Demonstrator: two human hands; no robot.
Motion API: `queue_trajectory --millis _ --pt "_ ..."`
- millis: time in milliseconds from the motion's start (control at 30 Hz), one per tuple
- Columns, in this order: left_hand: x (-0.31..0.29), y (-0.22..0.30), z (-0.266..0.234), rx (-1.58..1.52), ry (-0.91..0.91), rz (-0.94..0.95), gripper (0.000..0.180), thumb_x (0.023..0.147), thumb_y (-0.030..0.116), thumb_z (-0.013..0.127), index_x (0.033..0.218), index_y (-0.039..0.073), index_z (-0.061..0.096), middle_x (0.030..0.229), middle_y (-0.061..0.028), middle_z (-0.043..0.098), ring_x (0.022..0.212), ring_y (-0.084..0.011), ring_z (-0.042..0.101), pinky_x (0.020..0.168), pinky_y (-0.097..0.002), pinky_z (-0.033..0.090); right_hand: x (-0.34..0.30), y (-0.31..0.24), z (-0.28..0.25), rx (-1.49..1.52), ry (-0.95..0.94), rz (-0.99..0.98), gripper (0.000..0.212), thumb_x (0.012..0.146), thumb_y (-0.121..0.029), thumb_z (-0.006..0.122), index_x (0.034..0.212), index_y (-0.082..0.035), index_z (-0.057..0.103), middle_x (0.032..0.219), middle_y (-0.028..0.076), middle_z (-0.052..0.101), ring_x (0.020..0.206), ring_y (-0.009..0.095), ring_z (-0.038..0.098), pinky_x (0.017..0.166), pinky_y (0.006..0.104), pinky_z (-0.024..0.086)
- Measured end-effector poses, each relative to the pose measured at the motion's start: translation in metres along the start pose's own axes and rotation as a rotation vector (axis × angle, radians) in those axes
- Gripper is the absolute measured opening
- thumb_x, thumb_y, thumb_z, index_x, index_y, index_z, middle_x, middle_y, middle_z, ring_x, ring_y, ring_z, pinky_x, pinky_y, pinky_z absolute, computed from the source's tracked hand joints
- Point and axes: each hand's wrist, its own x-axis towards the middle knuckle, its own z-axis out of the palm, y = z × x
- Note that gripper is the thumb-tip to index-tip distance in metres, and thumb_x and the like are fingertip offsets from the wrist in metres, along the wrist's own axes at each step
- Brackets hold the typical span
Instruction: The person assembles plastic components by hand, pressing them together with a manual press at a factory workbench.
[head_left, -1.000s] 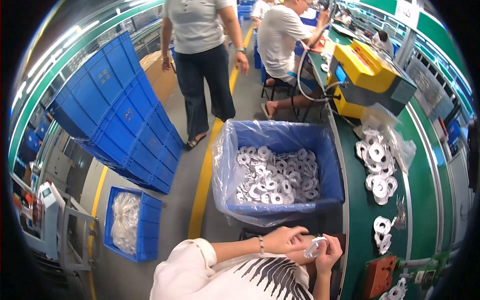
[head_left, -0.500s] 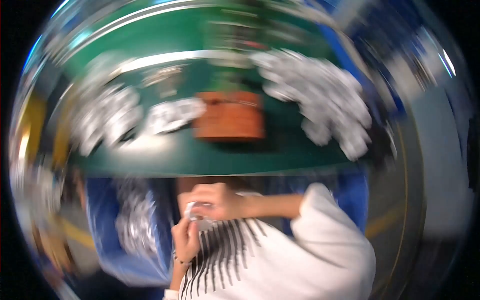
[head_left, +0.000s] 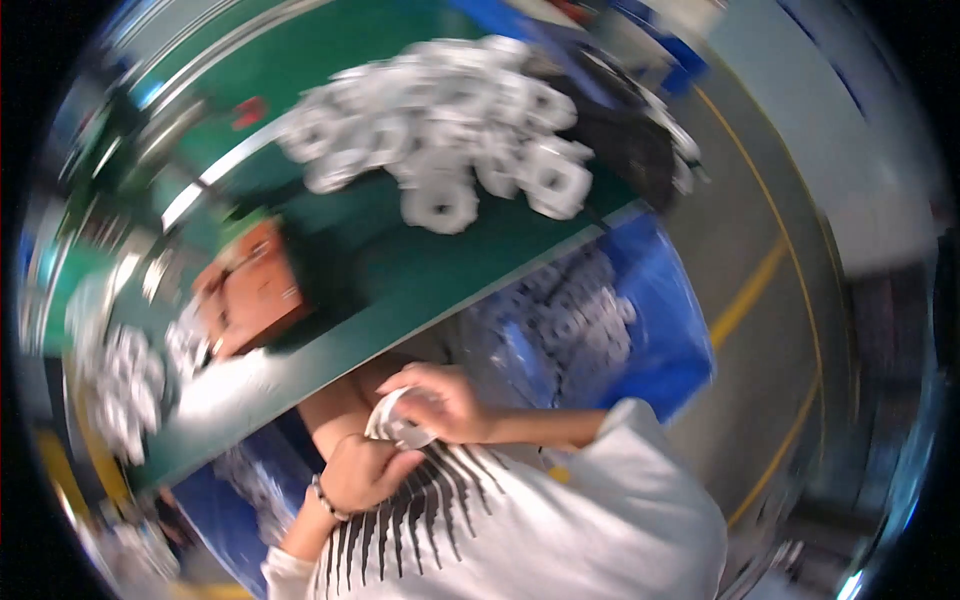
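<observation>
A white ring-shaped plastic part (head_left: 383,418) is held in front of my body, over my lap. My right hand (head_left: 450,405) grips its upper and right side, fingers bent around the ring. At its lower left, my left hand (head_left: 362,474) is closed on the same part, thumb toward the ring. A beaded bracelet circles my left wrist. On the green table, a heap of similar white parts (head_left: 440,110) lies beyond my hands, each with a hole in the middle. The hands are slightly blurred.
An orange block-shaped fixture (head_left: 262,300) stands on the green table (head_left: 370,290), with more white parts (head_left: 130,385) to its left. Below the table edge, a blue lined bin (head_left: 670,330) on the right holds white parts; another blue bin (head_left: 225,530) stands at lower left.
My view has swung right, so the table appears tilted and the fixture sits further left. The right bin now shows its contents. Both hands still hold the white part, whose ring shows more plainly.
</observation>
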Motion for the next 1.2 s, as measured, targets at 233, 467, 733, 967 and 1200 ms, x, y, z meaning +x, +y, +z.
queue_trajectory --millis 233,467,733,967,1200 --pt "-0.029 0.05 0.005 -0.806 0.476 0.528 0.018 0.07 0.002 0.046 0.087 0.0 0.05 0.075 -0.0144 0.058 0.071 -0.0276 0.058 0.063 -0.0345 0.045 0.062 -0.02 0.015 -0.327 -0.441 -0.13 0.025 0.078 -0.021 0.057 0.091 0.0 0.056 0.085 0.01 0.058 0.075 0.015 0.054 0.068 0.0255 0.042" --pt "0.021 0.117 0.014 -0.742 0.308 0.828 0.034 0.078 0.03 0.052 0.077 -0.003 0.055 0.071 -0.0187 0.058 0.068 -0.0231 0.055 0.062 -0.0362 0.041 0.087 -0.003 0.041 -0.268 -0.591 0.114 0.018 0.081 -0.014 0.051 0.093 0.0 0.052 0.073 0.003 0.052 0.057 0.006 0.049 0.05 0.0164 0.039" --pt "-0.047 0.114 -0.041 -1.046 0.164 0.997 0.03 0.076 0.021 0.054 0.077 -0.009 0.058 0.075 -0.0152 0.061 0.067 -0.0145 0.053 0.058 -0.0311 0.042 0.096 0.003 0.125 -0.311 -0.818 0.143 0.018 0.082 -0.012 0.05 0.095 0.0 0.052 0.076 0.003 0.054 0.059 0.007 0.05 0.051 0.0174 0.042" --pt "-0.107 0.07 0.0 -0.56 0.774 0.893 0.026 0.078 0.015 0.051 0.094 -0.005 0.052 0.09 -0.0144 0.057 0.083 -0.0226 0.053 0.075 -0.0323 0.041 0.046 0.054 0.188 -0.126 -0.83 0.288 0.018 0.082 -0.012 0.05 0.096 0.0 0.053 0.075 0.002 0.055 0.06 0.005 0.049 0.053 0.0174 0.041" --pt "-0.205 -0.032 0.109 -0.455 1.17 -0.307 0.034 0.071 0.011 0.057 0.104 0.003 0.051 0.101 -0.0141 0.053 0.094 -0.0287 0.049 0.081 -0.0362 0.038 0.007 0.061 0.158 -0.047 -0.803 0.605 0.017 0.079 -0.007 0.053 0.095 0.0 0.054 0.073 0.001 0.054 0.058 0.005 0.049 0.052 0.017 0.04"
